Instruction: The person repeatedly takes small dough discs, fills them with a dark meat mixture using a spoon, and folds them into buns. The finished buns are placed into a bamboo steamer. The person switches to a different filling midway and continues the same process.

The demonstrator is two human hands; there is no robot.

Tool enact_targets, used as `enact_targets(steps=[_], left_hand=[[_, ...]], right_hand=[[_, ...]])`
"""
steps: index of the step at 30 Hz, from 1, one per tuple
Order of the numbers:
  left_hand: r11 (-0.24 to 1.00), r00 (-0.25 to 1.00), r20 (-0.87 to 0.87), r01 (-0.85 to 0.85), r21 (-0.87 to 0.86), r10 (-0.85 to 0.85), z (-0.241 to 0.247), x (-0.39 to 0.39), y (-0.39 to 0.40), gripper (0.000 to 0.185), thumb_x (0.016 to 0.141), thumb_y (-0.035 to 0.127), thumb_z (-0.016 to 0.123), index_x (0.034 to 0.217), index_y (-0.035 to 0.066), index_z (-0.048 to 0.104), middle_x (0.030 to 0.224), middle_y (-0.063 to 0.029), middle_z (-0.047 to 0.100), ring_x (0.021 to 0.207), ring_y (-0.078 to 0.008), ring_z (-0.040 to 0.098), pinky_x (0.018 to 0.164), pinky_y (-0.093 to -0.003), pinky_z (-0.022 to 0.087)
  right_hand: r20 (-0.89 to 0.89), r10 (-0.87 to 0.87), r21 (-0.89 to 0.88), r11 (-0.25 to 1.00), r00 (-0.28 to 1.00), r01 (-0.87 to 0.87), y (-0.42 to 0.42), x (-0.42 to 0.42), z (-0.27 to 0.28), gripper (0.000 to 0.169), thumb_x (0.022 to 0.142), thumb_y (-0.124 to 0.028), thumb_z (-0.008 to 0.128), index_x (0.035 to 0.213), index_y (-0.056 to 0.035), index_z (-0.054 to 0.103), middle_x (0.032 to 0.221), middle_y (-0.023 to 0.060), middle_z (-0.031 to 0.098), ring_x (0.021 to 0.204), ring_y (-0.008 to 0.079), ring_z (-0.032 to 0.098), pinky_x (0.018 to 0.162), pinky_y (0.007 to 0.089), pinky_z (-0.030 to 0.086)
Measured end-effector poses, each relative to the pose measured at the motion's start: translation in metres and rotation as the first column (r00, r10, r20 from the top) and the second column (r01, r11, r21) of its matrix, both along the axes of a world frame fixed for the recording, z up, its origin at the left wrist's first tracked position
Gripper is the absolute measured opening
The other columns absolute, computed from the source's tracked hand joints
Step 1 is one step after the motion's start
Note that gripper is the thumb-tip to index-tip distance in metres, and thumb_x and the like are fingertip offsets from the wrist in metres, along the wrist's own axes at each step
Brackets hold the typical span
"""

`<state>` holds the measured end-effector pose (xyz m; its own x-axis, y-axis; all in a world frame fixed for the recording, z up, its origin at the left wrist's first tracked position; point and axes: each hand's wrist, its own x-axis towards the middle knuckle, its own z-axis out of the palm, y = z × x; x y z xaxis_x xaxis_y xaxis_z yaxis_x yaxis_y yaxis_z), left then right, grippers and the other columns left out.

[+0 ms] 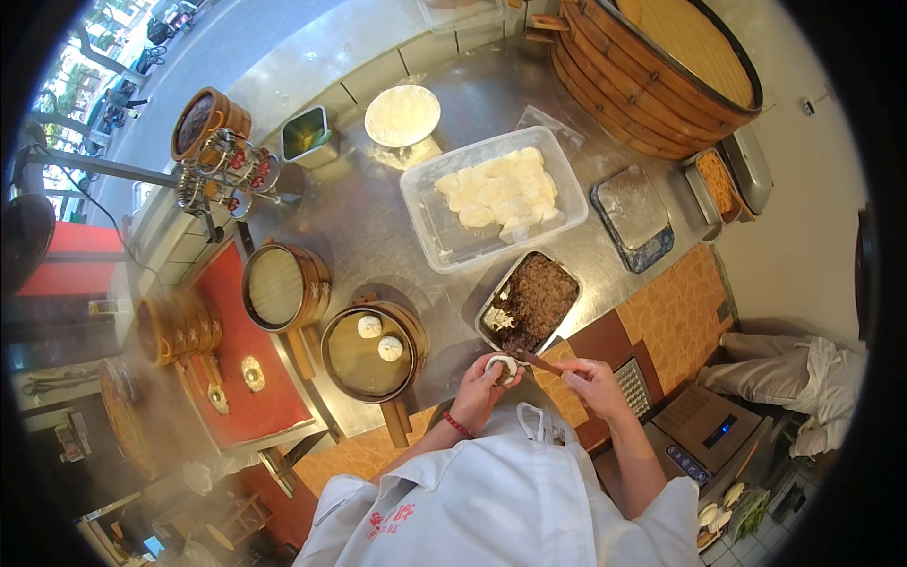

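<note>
My left hand (482, 388) cups a round white dough wrapper (502, 366) with dark filling in its middle. In my right hand (596, 386) is the handle of a narrow reddish-brown spatula (540, 362), whose tip reaches the wrapper. Just beyond both hands, at the table's near edge, stands a metal tray of brown minced filling (542, 294), with a paler patch at its left side. To the left, a round bamboo steamer (372, 383) holds two pleated buns (380, 337). Past the filling, a clear plastic tub (429, 248) contains several pale dough pieces (499, 188).
On the steel table (340, 205) are a bowl of flour (402, 115), a metal container (309, 138), a digital scale (632, 212) and a second steamer (283, 287). Tall stacked steamers (638, 85) rise at the back right. At far right stands another person (786, 375). Steam drifts at left.
</note>
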<state>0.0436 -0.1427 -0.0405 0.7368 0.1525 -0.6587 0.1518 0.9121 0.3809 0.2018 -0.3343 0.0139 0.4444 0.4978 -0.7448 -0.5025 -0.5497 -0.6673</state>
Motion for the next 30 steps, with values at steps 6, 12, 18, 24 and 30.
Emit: enact_targets(steps=[6,12,18,24,30], left_hand=[[0.999,0.999,-0.038,0.005,0.039,-0.003,0.008,0.001,0.018,0.024,0.108,0.017,0.051,0.125,0.000,0.056,0.116,-0.0140,0.065,0.107,-0.0297,0.068,0.095,-0.0430,0.057],[0.996,0.997,0.033,-0.070,0.050,0.069,0.022,0.036,0.030,0.029,0.109,0.026,0.051,0.122,0.001,0.060,0.116,-0.0125,0.067,0.110,-0.0283,0.067,0.100,-0.0466,0.054],[0.990,0.988,0.098,-0.125,0.057,0.119,0.025,0.066,0.017,0.025,0.108,0.019,0.053,0.122,0.000,0.061,0.118,-0.0127,0.068,0.117,-0.0306,0.065,0.105,-0.0481,0.052],[0.976,0.972,0.132,-0.206,0.070,0.196,0.028,0.075,0.019,0.024,0.108,0.016,0.051,0.124,-0.001,0.057,0.120,-0.0156,0.066,0.122,-0.0356,0.063,0.104,-0.0456,0.052],[0.966,0.971,0.126,-0.219,0.136,0.203,0.034,0.075,0.025,0.025,0.109,0.015,0.047,0.130,0.001,0.052,0.120,-0.0161,0.065,0.124,-0.0384,0.062,0.105,-0.0465,0.052]], right_hand=[[-0.151,-0.160,0.236,0.953,0.976,0.192,-0.005,-0.013,0.000,0.024,0.099,-0.011,0.066,0.120,-0.0021,0.071,0.079,-0.0044,0.062,0.063,0.0051,0.050,0.055,0.0240,0.041],[0.817,0.002,0.166,0.957,0.577,-0.237,0.011,-0.015,0.025,0.030,0.091,-0.004,0.069,0.121,-0.0068,0.072,0.073,0.0067,0.062,0.062,0.0165,0.062,0.054,0.0326,0.048],[0.956,0.202,-0.147,0.958,0.211,-0.248,0.025,-0.038,0.032,0.046,0.084,-0.007,0.071,0.130,-0.0135,0.070,0.073,0.0075,0.053,0.057,0.0271,0.059,0.052,0.0399,0.048],[0.975,0.190,-0.163,0.964,0.115,-0.209,0.037,-0.057,0.010,0.051,0.080,-0.008,0.073,0.130,-0.0142,0.070,0.071,0.0059,0.047,0.054,0.0235,0.055,0.047,0.0391,0.046],[0.920,0.004,0.049,0.991,0.391,-0.125,0.040,-0.055,0.030,0.038,0.088,-0.009,0.071,0.126,-0.0114,0.071,0.077,0.0086,0.060,0.062,0.0267,0.062,0.056,0.0398,0.051]])
